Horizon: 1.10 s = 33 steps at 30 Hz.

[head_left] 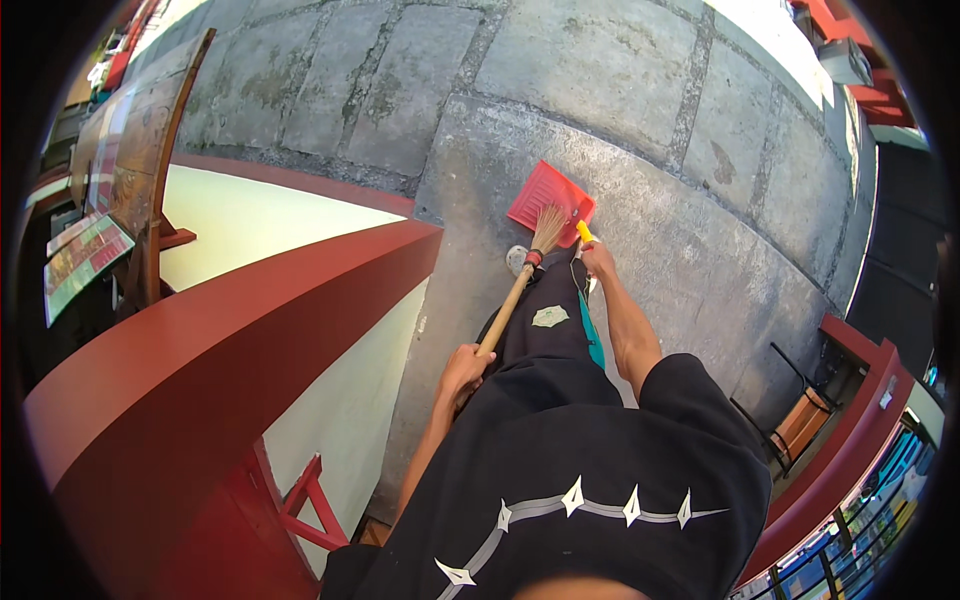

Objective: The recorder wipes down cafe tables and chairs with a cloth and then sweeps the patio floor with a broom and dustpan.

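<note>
Concrete floor [740,290], red-topped wall [250,280]; my left hand [463,371] grips a broom [511,304] slanting bristles-first forward-right, my right hand [599,260] a dustpan [537,190].

A grey, stained concrete floor [700,290] spread beyond the person's left hand [464,372] and around the right hand [598,260]. Farther ahead of both, it met worn slabs [415,85] parted by rough joints [695,90]. Just past the right hand, a red dustpan [545,190] appeared to rest on it; well to that hand's right stood a dark-framed seat [803,420].
</note>
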Each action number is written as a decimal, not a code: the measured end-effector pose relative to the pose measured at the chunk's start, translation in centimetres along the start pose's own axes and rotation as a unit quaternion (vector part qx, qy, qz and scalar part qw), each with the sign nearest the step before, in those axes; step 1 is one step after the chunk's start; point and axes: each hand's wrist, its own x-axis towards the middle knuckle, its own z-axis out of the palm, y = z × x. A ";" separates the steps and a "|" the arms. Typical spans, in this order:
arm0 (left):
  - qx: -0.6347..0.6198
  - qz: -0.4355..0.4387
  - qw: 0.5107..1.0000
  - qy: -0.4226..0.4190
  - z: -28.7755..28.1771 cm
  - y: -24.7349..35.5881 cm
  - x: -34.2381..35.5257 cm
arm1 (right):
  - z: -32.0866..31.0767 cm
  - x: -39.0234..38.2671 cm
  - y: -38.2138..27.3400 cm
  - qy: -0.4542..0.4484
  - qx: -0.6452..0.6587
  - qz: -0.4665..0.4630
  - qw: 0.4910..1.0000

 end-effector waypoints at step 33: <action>0.017 0.037 0.996 0.079 4.6 -3.3 -1.9 | 1.0 -1.4 -1.9 -0.015 -0.116 -0.074 0.990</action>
